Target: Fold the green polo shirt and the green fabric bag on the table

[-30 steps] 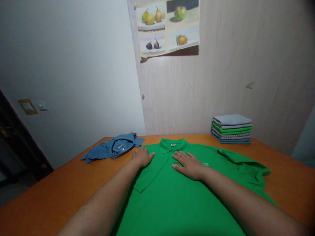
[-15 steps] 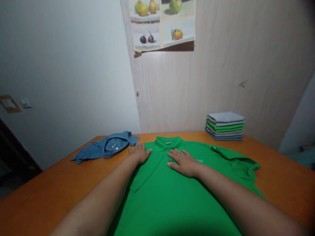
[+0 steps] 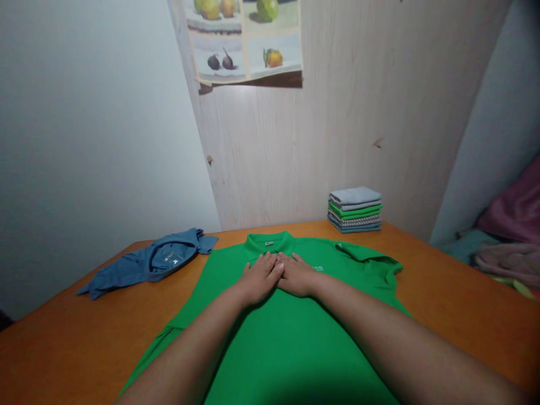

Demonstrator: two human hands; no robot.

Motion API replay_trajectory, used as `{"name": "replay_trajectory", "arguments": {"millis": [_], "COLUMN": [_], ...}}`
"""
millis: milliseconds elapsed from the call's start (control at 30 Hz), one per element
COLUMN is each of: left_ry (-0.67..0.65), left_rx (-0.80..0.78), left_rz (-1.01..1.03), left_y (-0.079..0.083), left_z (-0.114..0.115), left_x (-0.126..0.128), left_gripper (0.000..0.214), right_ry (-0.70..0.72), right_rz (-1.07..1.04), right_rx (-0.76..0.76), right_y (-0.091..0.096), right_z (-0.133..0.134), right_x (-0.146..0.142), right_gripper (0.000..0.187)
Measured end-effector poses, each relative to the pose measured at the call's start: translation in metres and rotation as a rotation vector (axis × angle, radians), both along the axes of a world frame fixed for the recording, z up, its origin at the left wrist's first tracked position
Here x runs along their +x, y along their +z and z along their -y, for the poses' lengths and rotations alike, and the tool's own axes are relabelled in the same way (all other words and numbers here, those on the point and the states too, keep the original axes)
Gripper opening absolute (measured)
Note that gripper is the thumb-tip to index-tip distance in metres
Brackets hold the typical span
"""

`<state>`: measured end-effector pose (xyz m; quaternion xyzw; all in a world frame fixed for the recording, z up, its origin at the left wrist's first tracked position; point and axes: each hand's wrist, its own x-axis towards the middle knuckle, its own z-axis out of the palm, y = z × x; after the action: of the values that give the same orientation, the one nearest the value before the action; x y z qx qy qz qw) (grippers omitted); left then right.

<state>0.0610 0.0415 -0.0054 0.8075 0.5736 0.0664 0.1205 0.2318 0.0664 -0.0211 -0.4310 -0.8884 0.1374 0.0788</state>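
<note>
A green polo shirt (image 3: 287, 337) lies spread face up on the orange wooden table (image 3: 455, 298), collar toward the wall. My left hand (image 3: 258, 277) rests flat on the shirt's chest just below the collar, fingers stretched out. My right hand (image 3: 296, 274) lies flat beside it, fingertips touching the left hand. Neither hand holds anything. The shirt's right sleeve (image 3: 371, 261) is rumpled and folded over near the shoulder.
A crumpled blue shirt (image 3: 147, 261) lies on the table to the left. A stack of folded shirts (image 3: 355, 209) stands at the back right against the wood-panel wall. A fruit poster (image 3: 244, 39) hangs above. Bedding (image 3: 510, 242) lies beyond the table's right side.
My left hand slid right from the shirt's left shoulder to the chest, meeting my right hand. The folded left sleeve now lies spread out. The view has turned to the right.
</note>
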Motion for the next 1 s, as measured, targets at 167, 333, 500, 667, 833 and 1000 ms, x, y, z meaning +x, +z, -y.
{"name": "replay_trajectory", "arguments": {"millis": [167, 333, 500, 667, 833, 1000], "left_ry": [-0.008, -0.017, -0.027, -0.014, -0.101, -0.13], "left_rx": [0.06, 0.075, 0.094, 0.103, 0.183, 0.117], "left_rz": [-0.001, -0.069, -0.155, -0.161, -0.109, -0.1], "left_y": [-0.016, -0.018, -0.017, -0.016, -0.019, -0.021], "left_z": [0.005, 0.004, 0.006, 0.008, 0.007, 0.005], "left_x": [0.0, 0.0, 0.004, 0.006, 0.006, 0.006], "left_gripper": [0.075, 0.079, 0.078, 0.077, 0.076, 0.072], "right_ry": [0.005, -0.184, -0.423, -0.418, -0.422, -0.481], "right_rz": [-0.081, -0.257, -0.2, 0.073, 0.085, 0.061], "right_rx": [-0.028, 0.037, 0.116, -0.006, -0.003, 0.105], "right_y": [0.001, 0.002, 0.002, -0.001, -0.001, 0.0], "right_z": [-0.007, -0.022, -0.025, -0.022, -0.021, -0.017], "right_x": [0.003, 0.015, 0.03, 0.035, 0.034, 0.033], "right_gripper": [0.063, 0.051, 0.059, 0.072, 0.072, 0.067]}}
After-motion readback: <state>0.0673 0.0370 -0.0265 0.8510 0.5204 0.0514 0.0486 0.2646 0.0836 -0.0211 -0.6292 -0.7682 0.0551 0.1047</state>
